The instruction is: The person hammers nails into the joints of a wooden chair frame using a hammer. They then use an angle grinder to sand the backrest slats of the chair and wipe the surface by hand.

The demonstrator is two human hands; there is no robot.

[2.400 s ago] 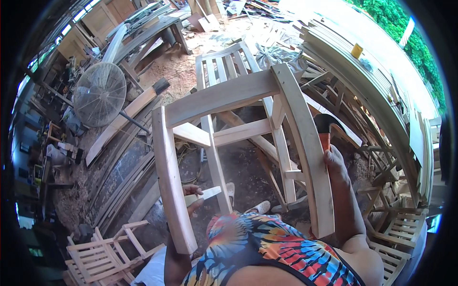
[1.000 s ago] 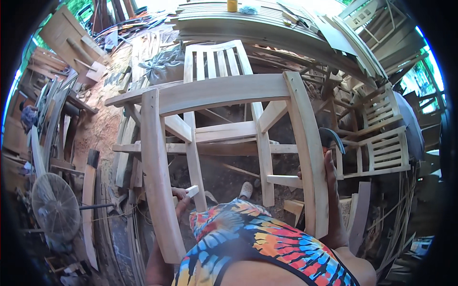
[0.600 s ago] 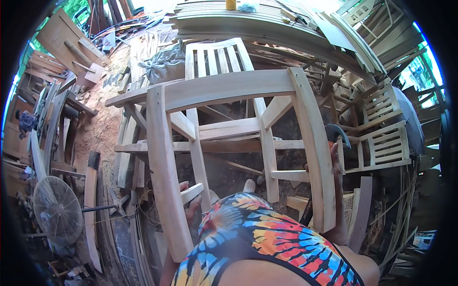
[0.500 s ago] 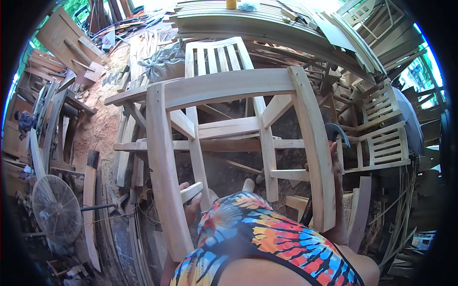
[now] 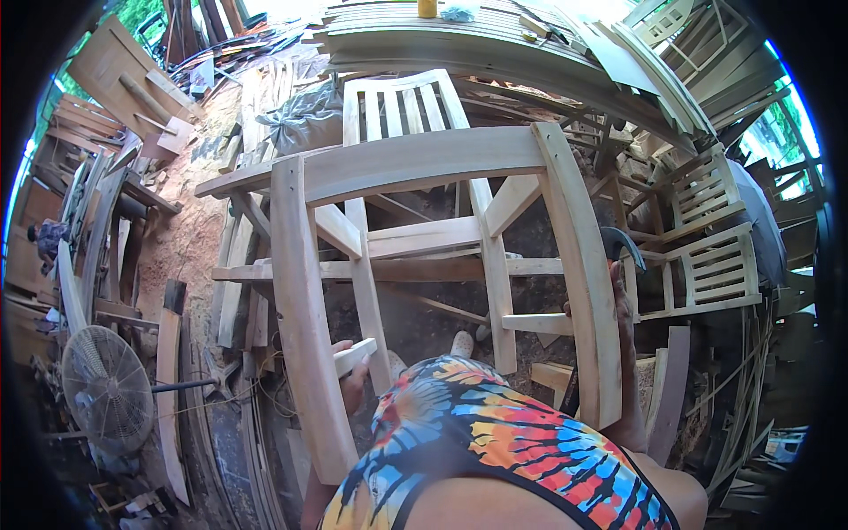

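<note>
A bare wood chair frame [image 5: 424,164] stands tilted in front of me, its slatted back [image 5: 405,106] on the far side. Low on the left, my left hand [image 5: 355,389] is closed round a short rail [image 5: 353,357] behind the near left leg [image 5: 311,336]. My right hand [image 5: 624,305] is at the near right leg [image 5: 583,265], fingertips showing on its inner side. A claw hammer [image 5: 627,246] lies against that hand, its head above the fingers and its dark handle passing behind the leg. Most of the right palm is hidden.
A wooden beam [image 5: 424,269] runs across beneath the chair. Other slatted chairs [image 5: 711,269] stand at right. A round fan [image 5: 107,389] is at left, with long boards [image 5: 170,389] beside it. Stacked planks [image 5: 459,44] lie at the back, near a grey plastic bag [image 5: 305,115].
</note>
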